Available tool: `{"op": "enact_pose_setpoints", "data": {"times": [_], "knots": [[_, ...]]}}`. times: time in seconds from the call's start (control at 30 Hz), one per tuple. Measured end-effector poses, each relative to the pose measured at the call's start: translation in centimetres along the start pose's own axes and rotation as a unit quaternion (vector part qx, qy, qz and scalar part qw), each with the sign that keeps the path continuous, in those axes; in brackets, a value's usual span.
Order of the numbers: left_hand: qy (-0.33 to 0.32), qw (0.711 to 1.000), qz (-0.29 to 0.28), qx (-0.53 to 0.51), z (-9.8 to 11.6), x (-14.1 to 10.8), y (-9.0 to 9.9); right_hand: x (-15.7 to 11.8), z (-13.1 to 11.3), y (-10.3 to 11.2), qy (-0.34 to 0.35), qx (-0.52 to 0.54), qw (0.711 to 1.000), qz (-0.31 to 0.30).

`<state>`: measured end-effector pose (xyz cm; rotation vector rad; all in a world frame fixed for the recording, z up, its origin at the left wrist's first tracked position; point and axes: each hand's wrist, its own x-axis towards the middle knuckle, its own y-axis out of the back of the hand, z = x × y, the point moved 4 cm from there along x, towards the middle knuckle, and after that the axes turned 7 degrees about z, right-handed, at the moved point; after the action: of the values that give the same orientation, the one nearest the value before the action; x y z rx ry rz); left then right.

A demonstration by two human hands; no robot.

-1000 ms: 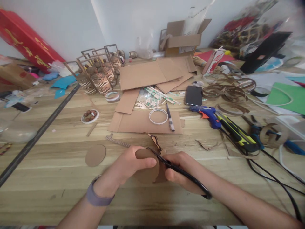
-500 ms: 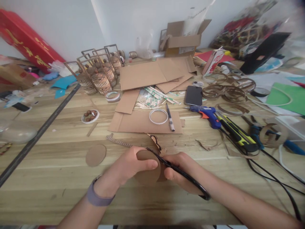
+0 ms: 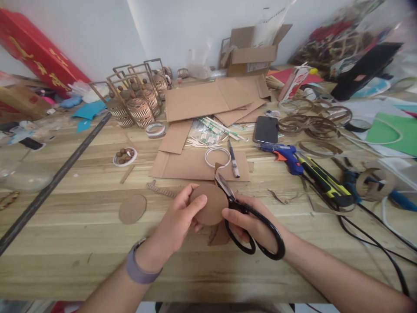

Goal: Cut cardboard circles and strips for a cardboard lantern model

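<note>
My left hand (image 3: 180, 215) grips a round cardboard disc (image 3: 211, 204) by its left side, thumb on top. Black-handled scissors (image 3: 267, 228) are in my right hand (image 3: 250, 217), their blades pointing up and left along the disc's right edge. A curled cardboard scrap (image 3: 219, 237) hangs below the disc, and a narrow piece of it stands by the blade tips. On the table to the left lies a second cardboard disc (image 3: 132, 209). Beyond my left hand is a slotted cardboard strip (image 3: 161, 189).
Cardboard sheets (image 3: 195, 102), a tape ring (image 3: 217, 157) and a pen (image 3: 233, 158) lie ahead. At right are a blue glue gun (image 3: 283, 155), a yellow-black cutter (image 3: 325, 182) and cables. Small woven lanterns (image 3: 140, 111) and a dish of brown beads (image 3: 125, 157) stand left.
The scissors have turned so that both handle loops and the blades show. The disc has tilted to face the camera, and my hands have shifted slightly.
</note>
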<state>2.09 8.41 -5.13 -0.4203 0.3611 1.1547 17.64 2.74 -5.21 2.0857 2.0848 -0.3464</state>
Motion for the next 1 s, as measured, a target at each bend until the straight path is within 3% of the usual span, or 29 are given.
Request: {"op": "enact_pose_setpoints", "data": {"times": [0.17, 0.3, 0.53, 0.67, 0.9, 1.0], "knots": [[-0.011, 0.997, -0.079, 0.003, -0.5, -0.1, -0.7, 0.4, -0.1, 0.8, -0.015, 0.042, 0.996, 0.074], [0.04, 0.983, -0.176, 0.018, -1.3, -0.4, -1.5, 0.3, -0.5, 1.0, -0.005, 0.041, 0.997, 0.061], [0.02, 0.99, -0.045, -0.135, 0.0, -0.2, -0.7, 0.1, -0.3, 0.9, 0.073, 0.059, 0.995, 0.042], [0.024, 0.985, -0.077, -0.15, -0.2, -0.5, -1.1, -0.2, -0.2, 0.7, 0.059, 0.025, 0.997, 0.033], [0.015, 0.988, -0.156, 0.002, -0.6, -0.9, -1.2, -0.7, -0.3, 0.7, 0.054, -0.004, 0.998, 0.043], [0.01, 0.988, -0.153, 0.018, -0.7, -0.9, -1.4, -0.8, -0.4, 0.6, 0.087, -0.049, 0.995, 0.032]]}}
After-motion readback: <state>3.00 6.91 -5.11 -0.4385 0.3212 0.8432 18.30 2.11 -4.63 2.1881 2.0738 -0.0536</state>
